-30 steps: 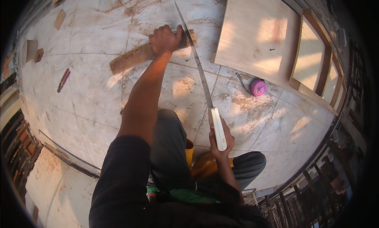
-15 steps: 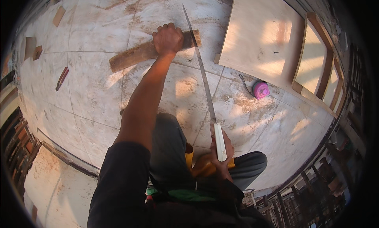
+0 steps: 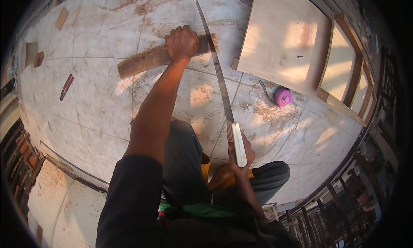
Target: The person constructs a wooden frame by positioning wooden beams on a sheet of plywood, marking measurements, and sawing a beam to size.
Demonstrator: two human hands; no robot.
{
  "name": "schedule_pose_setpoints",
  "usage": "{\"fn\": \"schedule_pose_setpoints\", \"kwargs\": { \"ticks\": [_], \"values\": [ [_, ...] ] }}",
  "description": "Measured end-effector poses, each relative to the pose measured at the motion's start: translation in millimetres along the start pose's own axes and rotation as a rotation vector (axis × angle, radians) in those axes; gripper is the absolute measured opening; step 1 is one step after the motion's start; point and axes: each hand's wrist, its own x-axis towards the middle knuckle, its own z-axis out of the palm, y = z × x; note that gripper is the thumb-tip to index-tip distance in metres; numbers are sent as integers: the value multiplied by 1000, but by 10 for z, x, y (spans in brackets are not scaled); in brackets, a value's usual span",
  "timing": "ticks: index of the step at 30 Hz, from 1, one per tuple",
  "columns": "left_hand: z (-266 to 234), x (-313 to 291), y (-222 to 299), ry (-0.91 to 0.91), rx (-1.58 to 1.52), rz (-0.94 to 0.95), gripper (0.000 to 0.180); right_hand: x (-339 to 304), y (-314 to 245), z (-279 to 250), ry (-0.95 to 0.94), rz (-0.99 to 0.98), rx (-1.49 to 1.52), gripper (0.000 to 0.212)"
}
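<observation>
Where a broad, dusty, white tiled floor (image 3: pixel 101 87) is filling most of the view, a large, pale plywood panel with wooden framing (image 3: pixel 275 41) is lying at the upper right. A long handsaw (image 3: pixel 222 80), with a tapering grey blade and a white handle, is reaching toward the top of the view, its blade crossing near the right end of a rough brown wooden board (image 3: pixel 148 60). That board is lying on the floor at upper centre, slanting across the tiles. The left hand (image 3: pixel 182 42) is gripping the board just left of the blade, knuckles up; the right hand (image 3: pixel 248 150) is wrapping around the saw's handle. Right of the saw, a round pink tape measure (image 3: pixel 283 97) is resting near the panel; at far left, a slim, red-handled hand tool (image 3: pixel 66 87) is lying; on the panel, a small dark screw or nail (image 3: pixel 300 56) is showing.

The step in hand seems to be sawing across the board; whether the teeth are biting, I cannot tell. The next stroke is probably calling for a firm left hold and a straight blade. Compared with half a second earlier, the saw is sitting farther forward, while the left hand is keeping its grip.
</observation>
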Motion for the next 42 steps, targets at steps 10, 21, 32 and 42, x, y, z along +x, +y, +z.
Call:
{"fn": "schedule_pose_setpoints", "kwargs": {
  "ticks": [10,21,32,42],
  "values": [
    [57,-10,-33,34,46,-16,32,-247,-24,71,-31,163,44,47],
    [96,48,3,42,10,18,32,388,105,416,76,-68,67,57],
    [132,30,32,90,20,62,31,922,156,570,26,-12,126,48],
    [117,48,119,103,-27,120,32,1034,303,498,46,-124,121,54]
  ]
}}
